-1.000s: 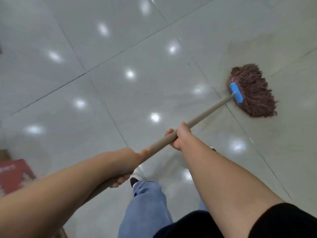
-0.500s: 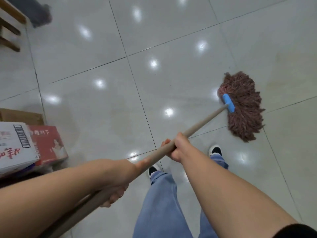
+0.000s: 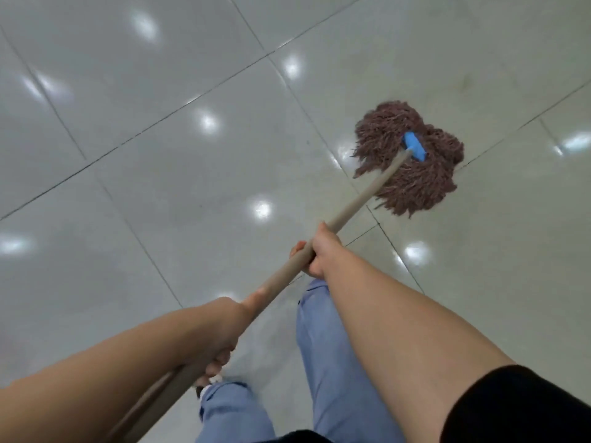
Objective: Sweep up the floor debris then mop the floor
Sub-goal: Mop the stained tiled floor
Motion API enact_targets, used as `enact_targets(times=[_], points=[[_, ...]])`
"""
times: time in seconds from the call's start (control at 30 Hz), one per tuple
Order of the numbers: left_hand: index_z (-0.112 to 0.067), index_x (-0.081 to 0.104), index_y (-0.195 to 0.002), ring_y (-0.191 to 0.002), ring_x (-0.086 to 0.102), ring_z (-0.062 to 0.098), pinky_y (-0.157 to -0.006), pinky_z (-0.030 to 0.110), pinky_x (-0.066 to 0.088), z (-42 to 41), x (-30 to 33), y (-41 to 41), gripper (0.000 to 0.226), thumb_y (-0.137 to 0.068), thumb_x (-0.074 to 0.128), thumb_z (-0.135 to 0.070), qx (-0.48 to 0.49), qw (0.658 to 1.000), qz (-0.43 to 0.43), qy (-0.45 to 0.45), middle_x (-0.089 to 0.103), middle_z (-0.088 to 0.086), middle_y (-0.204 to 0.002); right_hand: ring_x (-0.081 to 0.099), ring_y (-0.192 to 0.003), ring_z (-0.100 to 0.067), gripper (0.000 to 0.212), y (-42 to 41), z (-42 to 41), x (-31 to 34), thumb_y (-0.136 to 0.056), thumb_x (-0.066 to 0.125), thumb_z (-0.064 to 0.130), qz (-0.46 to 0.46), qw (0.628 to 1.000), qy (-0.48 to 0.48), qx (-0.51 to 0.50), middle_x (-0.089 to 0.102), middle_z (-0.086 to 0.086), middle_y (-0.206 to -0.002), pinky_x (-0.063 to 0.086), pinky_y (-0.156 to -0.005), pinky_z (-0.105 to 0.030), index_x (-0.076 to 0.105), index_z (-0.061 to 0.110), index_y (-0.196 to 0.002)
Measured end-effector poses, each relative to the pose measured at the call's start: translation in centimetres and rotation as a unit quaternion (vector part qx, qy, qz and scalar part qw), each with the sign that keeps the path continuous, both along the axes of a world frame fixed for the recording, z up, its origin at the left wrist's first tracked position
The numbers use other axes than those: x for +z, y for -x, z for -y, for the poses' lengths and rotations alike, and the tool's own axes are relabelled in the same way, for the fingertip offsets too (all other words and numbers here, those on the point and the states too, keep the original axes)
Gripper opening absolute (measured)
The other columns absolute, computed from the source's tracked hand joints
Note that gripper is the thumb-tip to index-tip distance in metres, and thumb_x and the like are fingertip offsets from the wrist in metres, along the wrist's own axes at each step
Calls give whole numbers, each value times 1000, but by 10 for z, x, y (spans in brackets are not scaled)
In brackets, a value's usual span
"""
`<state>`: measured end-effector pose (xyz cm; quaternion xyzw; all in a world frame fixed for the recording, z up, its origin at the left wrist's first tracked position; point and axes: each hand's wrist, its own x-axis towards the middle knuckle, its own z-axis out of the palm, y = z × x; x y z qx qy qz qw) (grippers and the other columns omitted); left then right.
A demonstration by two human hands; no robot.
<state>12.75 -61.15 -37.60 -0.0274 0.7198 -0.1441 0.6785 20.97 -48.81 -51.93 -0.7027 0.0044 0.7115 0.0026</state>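
black sleeve (image 3: 518, 407), blue trousers (image 3: 335, 362), perhaps denim

Reddish-brown string mop head (image 3: 412, 161) with blue clamp (image 3: 414, 150), strands splayed flat on glossy pale tiled floor (image 3: 160, 155), tan wooden handle (image 3: 361, 199) slanting down-left

Mop head (image 3: 412, 161) now spread on both sides of the blue clamp (image 3: 414, 150). Boxes at left gone from view. Shoes mostly hidden.
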Motion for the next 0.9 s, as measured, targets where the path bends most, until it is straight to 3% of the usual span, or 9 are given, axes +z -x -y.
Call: enact_targets(times=[0.1, 0.23, 0.4, 0.57, 0.67, 0.77, 0.9], points=[[-9, 37, -67, -33, 32, 14, -45, 16, 33, -84, -17, -10, 70, -82, 26, -76, -5, 999, 21, -33, 36, 4, -44, 35, -24, -11, 40, -13, -87, -20, -95, 42, 48, 6, 1000, -12, -9, 40, -7, -63, 45, -37, -20, 36, 12, -79], [-8, 39, -66, -31, 30, 13, -44, 15, 29, -174, -43, -15, 68, -85, 27, -72, -1, 998, 15, -59, 33, 0, -31, 33, -17, -11, 38, -21, -180, -36, -97, 40, 45, 34, 998, -56, -19, 39, -6, -63, 43, -35, -19, 35, 12, -77], [-8, 39, -68, -20, 26, 10, -40, 8, 31, -213, -56, -8, 65, -86, 31, -70, 37, 994, 35, -97, 31, -3, -25, 32, -18, -10, 38, -16, -220, -40, -97, 38, 44, 56, 995, -84, -12, 36, -4, -57, 43, -35, -17, 36, 12, -76], [-5, 45, -65, -23, 30, 13, -39, 8, 29, -152, -46, 55, 76, -83, 26, -76, 32, 994, 76, -74, 34, 1, -30, 47, -30, -16, 42, 36, -164, -25, -98, 38, 42, 71, 995, -63, 35, 46, -7, -61, 46, -34, -19, 37, 7, -76], [-7, 44, -60, -23, 32, 14, -38, 10, 31, -87, -29, 104, 76, -79, 29, -79, 4, 996, 55, -67, 35, 1, -32, 51, -33, -18, 43, 83, -99, -9, -98, 37, 42, 59, 996, -39, 47, 49, -9, -62, 46, -31, -23, 37, 5, -76], [-8, 43, -57, -23, 31, 15, -35, 10, 31, -12, -7, 156, 74, -78, 35, -78, -6, 998, 11, -56, 36, 2, -32, 47, -48, -19, 44, 135, -20, 8, -99, 36, 43, 35, 999, -30, 25, 49, -10, -63, 47, -30, -23, 36, 6, -76], [-9, 44, -60, -23, 30, 13, -39, 9, 30, 90, 33, 226, 71, -80, 35, -76, -19, 1000, -13, -21, 36, -1, -30, 42, -48, -16, 46, 210, 91, 31, -99, 35, 46, 13, 1000, 4, 16, 46, -9, -62, 47, -34, -20, 37, 6, -76]])
